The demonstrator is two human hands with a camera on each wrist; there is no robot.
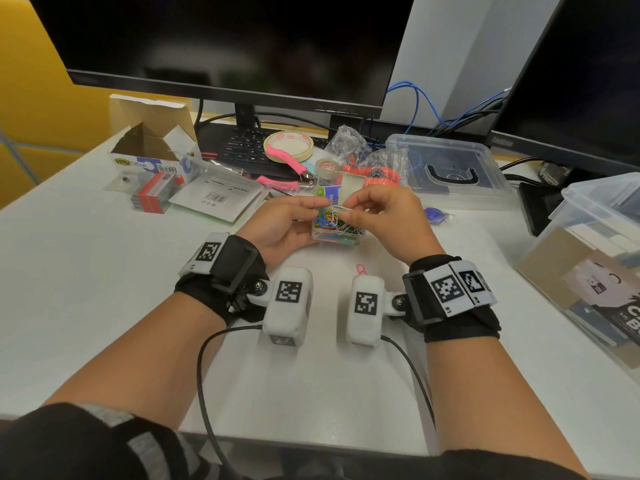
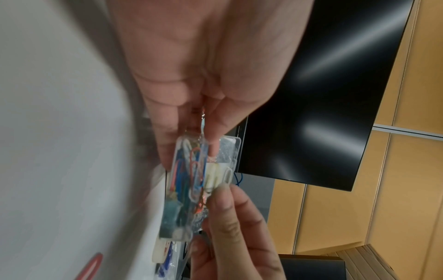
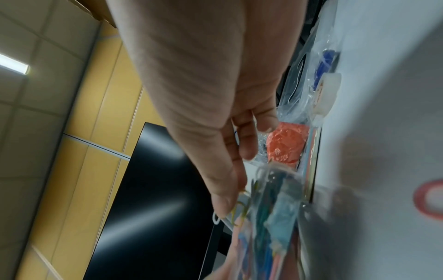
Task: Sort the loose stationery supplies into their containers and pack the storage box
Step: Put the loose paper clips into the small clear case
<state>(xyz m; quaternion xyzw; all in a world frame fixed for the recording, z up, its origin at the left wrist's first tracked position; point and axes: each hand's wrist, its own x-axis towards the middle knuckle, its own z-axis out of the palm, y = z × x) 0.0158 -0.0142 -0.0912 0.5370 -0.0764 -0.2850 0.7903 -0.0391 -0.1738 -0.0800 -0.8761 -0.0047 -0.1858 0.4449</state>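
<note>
A small clear box of coloured paper clips [image 1: 337, 228] stands open at the middle of the white desk [image 1: 104, 271]. My left hand [image 1: 317, 216] grips the box's left side, thumb over its rim; the left wrist view shows the box [image 2: 187, 180] between thumb and fingers. My right hand [image 1: 346, 211] pinches a pale paper clip [image 1: 337, 216] just above the box's opening, and in the right wrist view that hand [image 3: 227, 204] holds the clip [image 3: 215, 219] at the box [image 3: 271, 208] edge. One pink paper clip [image 1: 361, 270] lies loose near my wrists.
A large clear storage box [image 1: 595, 265] stands at the right, its lid [image 1: 450, 168] lying behind the hands. Tape roll [image 1: 288, 145], pink-handled tool [image 1: 287, 164], orange item in a bag [image 1: 384, 174], staple packs [image 1: 154, 194] and an open cardboard box [image 1: 152, 147] crowd the back. Monitors stand behind.
</note>
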